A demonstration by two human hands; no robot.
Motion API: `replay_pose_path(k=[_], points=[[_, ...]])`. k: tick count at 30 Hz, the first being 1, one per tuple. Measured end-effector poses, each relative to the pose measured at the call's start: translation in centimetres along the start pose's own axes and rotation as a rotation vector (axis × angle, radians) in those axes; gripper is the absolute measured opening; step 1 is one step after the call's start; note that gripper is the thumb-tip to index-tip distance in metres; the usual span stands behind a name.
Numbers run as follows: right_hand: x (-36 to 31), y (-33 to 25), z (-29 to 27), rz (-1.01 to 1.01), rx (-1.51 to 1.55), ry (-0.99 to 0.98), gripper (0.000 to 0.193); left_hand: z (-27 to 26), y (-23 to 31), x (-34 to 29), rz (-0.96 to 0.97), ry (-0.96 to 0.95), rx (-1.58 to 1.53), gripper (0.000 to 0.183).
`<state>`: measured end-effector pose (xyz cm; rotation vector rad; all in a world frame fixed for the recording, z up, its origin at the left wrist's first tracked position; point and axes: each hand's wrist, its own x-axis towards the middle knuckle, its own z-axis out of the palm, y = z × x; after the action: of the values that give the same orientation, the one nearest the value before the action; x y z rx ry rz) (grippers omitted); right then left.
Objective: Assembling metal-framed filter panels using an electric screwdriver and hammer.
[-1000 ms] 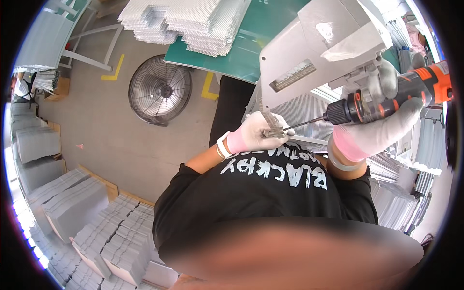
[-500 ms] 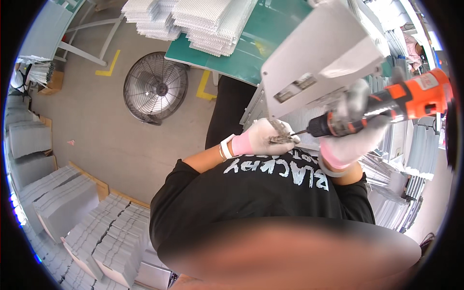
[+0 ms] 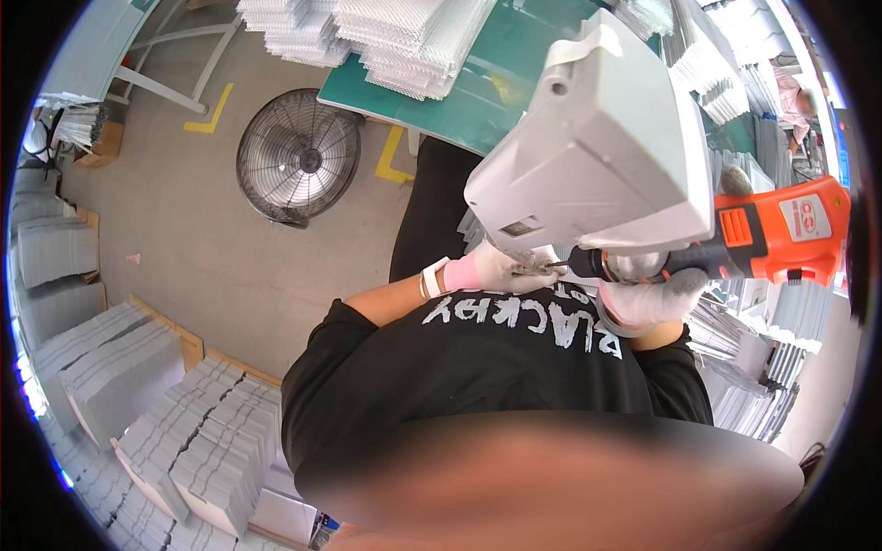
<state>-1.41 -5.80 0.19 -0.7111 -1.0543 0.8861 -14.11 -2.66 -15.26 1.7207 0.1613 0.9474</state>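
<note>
Right grip (image 3: 654, 300), in a white glove with a pink cuff, is wrapped around an orange-and-black cordless screwdriver (image 3: 792, 230). The tool lies nearly level in front of the person's black shirt (image 3: 496, 367), its orange body toward the right and its black chuck (image 3: 588, 264) toward the left. From the chuck a thin bit (image 3: 557, 264) reaches to the fingertips of the left grip (image 3: 491, 268), gloved alike and closed on small metal pieces (image 3: 528, 270); whether the bit touches them cannot be told.

Just beyond both grips is an angular light-grey housing (image 3: 588, 151) with a small slot, covering part of the green table (image 3: 473, 106) behind it. Both grips are on the person's side of the table's near edge. Stacks of silvery mesh panels (image 3: 404, 46) lie on the table toward its left edge. Beside its near left corner, a round black fan (image 3: 299, 156) stands on the floor (image 3: 175, 230), near a yellow floor marking (image 3: 393, 158).
</note>
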Motion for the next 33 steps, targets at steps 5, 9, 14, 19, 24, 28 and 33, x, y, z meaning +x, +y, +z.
replay_pose_path(k=[5, 9, 14, 19, 24, 28, 33], points=[[-0.2, 0.0, -0.3, 0.038, 0.034, 0.030, 0.098, 1.3, -0.9, -0.8, 0.001, 0.076, -0.004, 0.014], [-0.1, -0.4, -0.5, 0.057, 0.057, 0.051, 0.098, 1.2, -1.6, -0.9, -0.051, -0.048, 0.007, 0.014], [-0.1, -0.9, -1.0, 0.063, 0.086, 0.091, 0.097, 0.7, -1.0, 0.0, -0.044, -0.039, -0.019, 0.016], [3.0, -3.8, -1.6, -0.152, -0.019, 0.359, 0.073, 0.7, -1.8, 0.3, -0.076, -0.152, -0.154, 0.014], [5.0, -8.1, -6.5, -0.258, -0.246, 0.598, 0.044, -0.3, -0.4, 2.0, 0.071, -0.114, 0.014, 0.015], [6.4, -13.8, -15.1, -0.516, -1.082, 0.379, 0.042, -1.2, 0.7, 2.4, -0.047, 0.038, 0.109, 0.022], [8.6, -20.5, -22.0, -0.868, -2.356, 0.207, 0.063, -1.8, -2.6, 3.2, 0.101, 0.400, 0.410, 0.042]])
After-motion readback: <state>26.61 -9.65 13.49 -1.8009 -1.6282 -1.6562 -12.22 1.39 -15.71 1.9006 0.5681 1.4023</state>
